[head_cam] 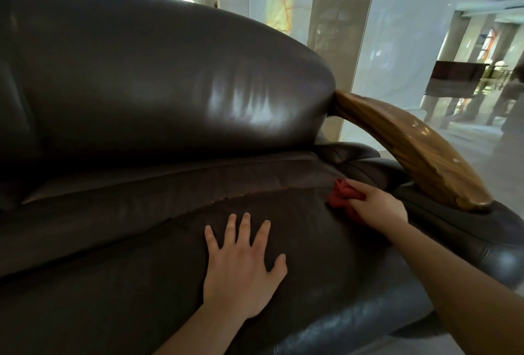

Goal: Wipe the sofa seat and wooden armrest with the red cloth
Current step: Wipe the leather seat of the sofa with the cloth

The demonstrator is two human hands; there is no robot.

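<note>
The left hand (241, 266) is laid flat on the seat (113, 269), fingers spread, nothing held. The cloth (341, 198) is bunched in the closed right hand (380, 208) and pressed at the seat's far corner — just below the armrest (411, 145), beside the backrest (170, 85).

Most of the red cloth (341, 197) is hidden under the right hand (378, 207), with only a bunched edge showing. The sofa seat (127, 283) runs off the left and bottom edges. Both forearms are cut off at the bottom edge. A figure (510, 105) at far right is blurred and cropped.
</note>
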